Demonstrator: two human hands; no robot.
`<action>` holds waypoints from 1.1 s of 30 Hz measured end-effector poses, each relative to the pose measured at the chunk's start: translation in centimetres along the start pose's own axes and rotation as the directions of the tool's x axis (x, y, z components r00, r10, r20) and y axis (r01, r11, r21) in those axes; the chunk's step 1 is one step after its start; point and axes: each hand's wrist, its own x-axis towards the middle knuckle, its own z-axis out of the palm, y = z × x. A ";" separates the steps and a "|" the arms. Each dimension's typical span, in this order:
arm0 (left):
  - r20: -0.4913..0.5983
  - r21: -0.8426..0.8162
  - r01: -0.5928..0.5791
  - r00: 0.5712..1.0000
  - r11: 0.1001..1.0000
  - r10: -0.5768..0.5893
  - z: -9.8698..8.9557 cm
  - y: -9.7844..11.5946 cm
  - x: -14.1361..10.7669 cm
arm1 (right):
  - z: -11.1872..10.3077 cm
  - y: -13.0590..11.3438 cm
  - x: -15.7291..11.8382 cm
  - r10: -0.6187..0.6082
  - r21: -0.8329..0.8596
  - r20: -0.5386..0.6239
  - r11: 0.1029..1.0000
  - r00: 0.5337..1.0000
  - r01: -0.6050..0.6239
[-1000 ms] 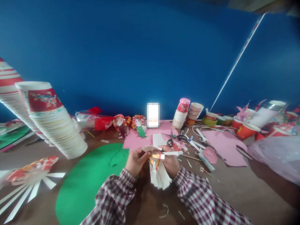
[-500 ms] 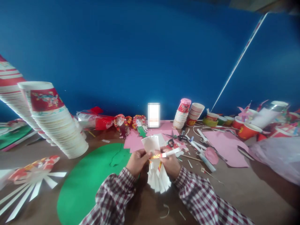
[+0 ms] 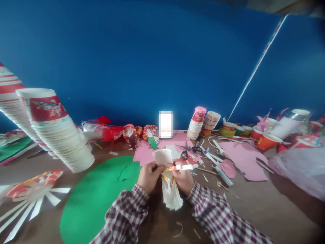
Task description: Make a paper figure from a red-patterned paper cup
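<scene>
1. Since half a second ago, the white end of the printed strip point(image 3: 186, 167) has swung down nearly level, and the fringed paper piece point(image 3: 172, 196) has bunched narrower.
2. It hangs between both hands above the near middle of the table point(image 3: 254, 210), thin and creased, with a curved white flap point(image 3: 162, 157) on its far side.
3. Left hand point(image 3: 150, 176) and right hand point(image 3: 184, 179) both pinch it; their fingers hide part of the join.
4. Left lies a smooth, rounded green sheet point(image 3: 93, 200), partly covered by the left sleeve point(image 3: 127, 211).
5. Beyond, scissors point(image 3: 191, 148) rest among scraps; far left, a ribbed cup stack point(image 3: 61, 139) leans.
</scene>
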 end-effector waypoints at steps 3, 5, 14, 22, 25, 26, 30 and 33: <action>-0.007 0.016 -0.027 1.000 1.000 0.027 0.3 0.1 -0.1 | -0.1 0.0 -0.1 -0.046 -0.026 0.018 0.999 0.999 0.047; 0.012 0.012 -0.024 1.000 1.000 0.024 0.4 0.0 -0.1 | -0.1 -0.1 -0.1 -0.057 -0.021 0.036 0.998 0.998 0.057; -0.039 0.072 -0.006 0.999 0.997 0.009 0.4 -0.2 -0.1 | 0.0 0.3 -0.1 0.015 0.144 0.118 0.989 0.993 -0.032; -0.012 0.144 -0.053 0.998 0.988 0.055 0.2 0.3 -0.3 | -0.2 0.0 0.1 -0.065 0.013 0.091 0.998 0.994 0.064; -0.007 0.089 -0.029 1.000 0.996 0.029 0.0 0.0 0.0 | -0.2 0.2 0.1 -0.042 0.008 0.075 0.999 0.996 0.041; 0.000 0.056 -0.023 1.000 0.998 0.023 -0.1 -0.1 0.1 | -0.2 0.3 0.1 -0.026 0.017 0.064 1.000 0.998 0.025; -0.031 -0.047 -0.022 0.999 0.999 0.020 -0.4 -0.8 0.5 | 0.0 0.6 0.1 0.006 0.137 0.079 0.990 0.997 -0.017; -0.060 -0.063 -0.005 0.998 0.998 0.001 -0.4 -1.1 0.6 | 0.1 0.5 0.3 0.029 0.226 0.123 0.972 0.992 -0.057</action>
